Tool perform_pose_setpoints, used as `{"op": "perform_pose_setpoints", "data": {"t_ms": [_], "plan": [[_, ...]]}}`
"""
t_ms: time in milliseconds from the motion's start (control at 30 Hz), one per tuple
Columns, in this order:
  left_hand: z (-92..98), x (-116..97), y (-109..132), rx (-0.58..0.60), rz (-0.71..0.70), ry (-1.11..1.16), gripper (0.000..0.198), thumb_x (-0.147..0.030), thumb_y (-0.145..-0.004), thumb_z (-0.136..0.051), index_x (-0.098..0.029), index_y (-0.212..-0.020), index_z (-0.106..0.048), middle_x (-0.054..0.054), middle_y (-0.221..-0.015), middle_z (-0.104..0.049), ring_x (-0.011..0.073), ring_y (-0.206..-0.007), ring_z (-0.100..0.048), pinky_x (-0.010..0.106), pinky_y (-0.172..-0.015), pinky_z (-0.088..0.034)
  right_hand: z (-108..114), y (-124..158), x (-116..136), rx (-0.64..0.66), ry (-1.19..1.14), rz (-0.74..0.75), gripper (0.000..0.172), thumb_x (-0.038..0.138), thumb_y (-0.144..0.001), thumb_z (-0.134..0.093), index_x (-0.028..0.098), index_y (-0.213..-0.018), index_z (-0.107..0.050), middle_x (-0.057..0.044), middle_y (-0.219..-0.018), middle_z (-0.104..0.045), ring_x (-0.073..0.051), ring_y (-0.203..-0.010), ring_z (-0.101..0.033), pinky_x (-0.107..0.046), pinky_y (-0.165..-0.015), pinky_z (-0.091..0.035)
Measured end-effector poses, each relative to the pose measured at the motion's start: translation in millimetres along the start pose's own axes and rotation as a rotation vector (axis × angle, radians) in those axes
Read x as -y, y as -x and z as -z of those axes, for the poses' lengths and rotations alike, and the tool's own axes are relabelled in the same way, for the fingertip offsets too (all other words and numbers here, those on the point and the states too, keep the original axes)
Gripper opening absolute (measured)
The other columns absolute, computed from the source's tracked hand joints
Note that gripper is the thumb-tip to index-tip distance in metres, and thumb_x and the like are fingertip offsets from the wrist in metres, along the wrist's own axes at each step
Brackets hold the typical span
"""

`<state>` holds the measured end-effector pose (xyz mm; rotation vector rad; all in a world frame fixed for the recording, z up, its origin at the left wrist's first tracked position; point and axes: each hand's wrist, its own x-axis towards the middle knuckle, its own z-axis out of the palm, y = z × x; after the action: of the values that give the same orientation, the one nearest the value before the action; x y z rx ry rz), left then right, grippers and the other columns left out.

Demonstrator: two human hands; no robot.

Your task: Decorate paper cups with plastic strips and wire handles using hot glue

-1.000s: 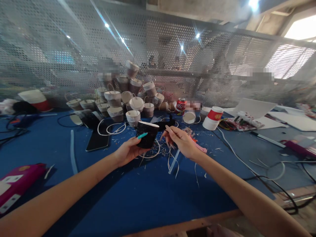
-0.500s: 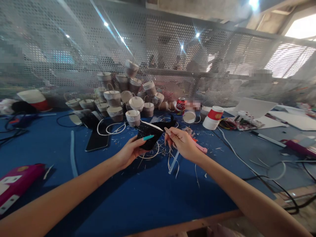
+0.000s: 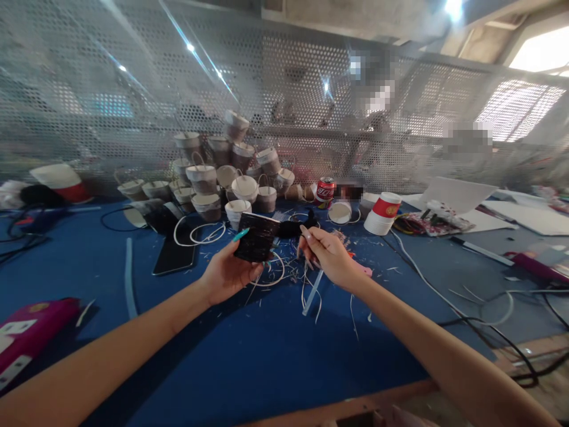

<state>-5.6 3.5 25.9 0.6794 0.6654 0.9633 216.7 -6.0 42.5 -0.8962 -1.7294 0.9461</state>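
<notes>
My left hand (image 3: 229, 267) holds a small black cup (image 3: 258, 237) with a thin white rim, thumb on its side and fingers beneath. The cup is tilted, so its inside is hidden. To the right, my right hand (image 3: 326, 255) is closed with thumb and forefinger pinched together, apart from the cup. Whatever is in that pinch is too small to make out. A dark object (image 3: 291, 229) lies behind, between the two hands. White cord (image 3: 278, 279) and loose scraps lie under them, and a translucent stick (image 3: 313, 293) rests below my right hand.
Several stacked small cups with handles (image 3: 204, 178) stand at the back left. A black phone (image 3: 175, 255) lies left of my hand. Rightward are a red can (image 3: 325, 191), white-and-red paper cups (image 3: 383, 213) and cables (image 3: 418, 273). A purple power strip (image 3: 40, 323) lies front left.
The black cup has turned in my left hand and moved left, away from my right hand. Its side now faces me more squarely. My right hand has barely moved.
</notes>
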Motion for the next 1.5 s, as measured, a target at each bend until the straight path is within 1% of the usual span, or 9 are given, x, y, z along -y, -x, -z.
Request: {"op": "perform_pose_setpoints", "data": {"t_ms": [200,367,500,733,967,1033,1167,1333,1500], "plan": [[1.4,-2.5,0.4,0.097,0.032,0.025,0.049,-0.050,-0.072,-0.058,-0.014,-0.105,-0.060,0.010,-0.100,-0.066,0.0167,-0.078,-0.065,0.022,-0.064,-0.053,-5.2,5.6,4.9,0.032,-0.040,-0.008,0.035,0.047,-0.089,-0.037,0.019,-0.073,-0.049,0.005,-0.053,-0.045,-0.006,-0.044,-0.039,-0.020,-0.045,-0.032],[8.2,-0.5,-3.2,0.146,-0.022,-0.116,0.050,-0.036,-0.064,-0.070,-0.016,-0.108,-0.057,0.010,-0.104,-0.066,0.0209,-0.090,-0.064,0.026,-0.077,-0.052,-4.2,3.8,1.3,0.015,-0.079,-0.027,0.036,0.051,-0.087,-0.038,0.019,-0.077,-0.049,0.004,-0.057,-0.047,-0.006,-0.045,-0.041,-0.020,-0.043,-0.033],[5.3,0.1,-3.5,0.125,-0.154,-0.236,0.067,-0.015,-0.055,-0.077,-0.019,-0.116,-0.051,0.009,-0.103,-0.066,0.0248,-0.095,-0.063,0.031,-0.086,-0.049,-5.0,5.4,2.8,0.004,-0.072,-0.005,0.034,0.050,-0.088,-0.039,0.019,-0.079,-0.050,0.004,-0.059,-0.046,-0.006,-0.046,-0.042,-0.020,-0.044,-0.034],[-0.2,4.5,-2.9,0.028,-0.262,-0.338,0.089,-0.006,-0.045,-0.079,-0.022,-0.125,-0.044,0.007,-0.107,-0.063,0.0253,-0.104,-0.057,0.033,-0.088,-0.048,-5.9,11.0,4.9,0.057,0.043,0.057,0.035,0.049,-0.089,-0.036,0.018,-0.082,-0.051,0.003,-0.062,-0.048,-0.006,-0.047,-0.043,-0.021,-0.046,-0.035],[6.8,8.3,-6.4,0.024,-0.375,-0.400,0.079,-0.006,-0.044,-0.079,-0.024,-0.115,-0.048,0.004,-0.108,-0.059,0.0243,-0.102,-0.055,0.031,-0.078,-0.050,-8.6,12.9,-4.8,0.154,0.085,0.043,0.038,0.047,-0.090,-0.033,0.018,-0.077,-0.053,0.002,-0.063,-0.050,-0.008,-0.050,-0.045,-0.022,-0.047,-0.036],[4.9,6.9,-6.5,0.004,-0.464,-0.486,0.072,-0.007,-0.044,-0.080,-0.022,-0.108,-0.050,0.005,-0.106,-0.059,0.0243,-0.102,-0.055,0.033,-0.081,-0.049,-10.2,12.6,-7.9,0.149,0.078,0.020,0.038,0.049,-0.090,-0.033,0.019,-0.078,-0.052,0.002,-0.060,-0.049,-0.008,-0.048,-0.045,-0.022,-0.046,-0.038],[3.7,2.5,-6.0,-0.058,-0.873,-0.743,0.056,-0.010,-0.047,-0.080,-0.021,-0.093,-0.052,0.007,-0.112,-0.053,0.0247,-0.110,-0.051,0.040,-0.094,-0.040,-12.0,7.8,-15.1,0.082,0.048,-0.074,0.036,0.052,-0.088,-0.036,0.019,-0.091,-0.052,0.003,-0.059,-0.051,-0.010,-0.049,-0.050,-0.023,-0.047,-0.041],[20.6,-2.8,-3.2,-0.180,-1.229,-1.024,0.046,-0.011,-0.059,-0.074,-0.025,-0.093,-0.046,0.007,-0.120,-0.049,0.0242,-0.114,-0.048,0.046,-0.099,-0.034,-10.9,0.6,-17.9,-0.028,-0.176,-0.154,0.037,0.050,-0.083,-0.045,0.024,-0.110,-0.047,-0.005,-0.111,-0.053,-0.010,-0.067,-0.057,-0.026,-0.061,-0.050],[39.9,-6.2,-1.3,-0.160,-1.198,-1.249,0.032,-0.014,-0.066,-0.067,-0.025,-0.090,-0.049,0.007,-0.117,-0.051,0.0248,-0.118,-0.042,0.048,-0.102,-0.029,-7.2,-1.4,-16.4,-0.078,-0.229,-0.199,0.039,0.042,-0.086,-0.041,0.030,-0.123,-0.036,-0.007,-0.134,-0.034,-0.009,-0.066,-0.059,-0.032,-0.066,-0.052]]}}
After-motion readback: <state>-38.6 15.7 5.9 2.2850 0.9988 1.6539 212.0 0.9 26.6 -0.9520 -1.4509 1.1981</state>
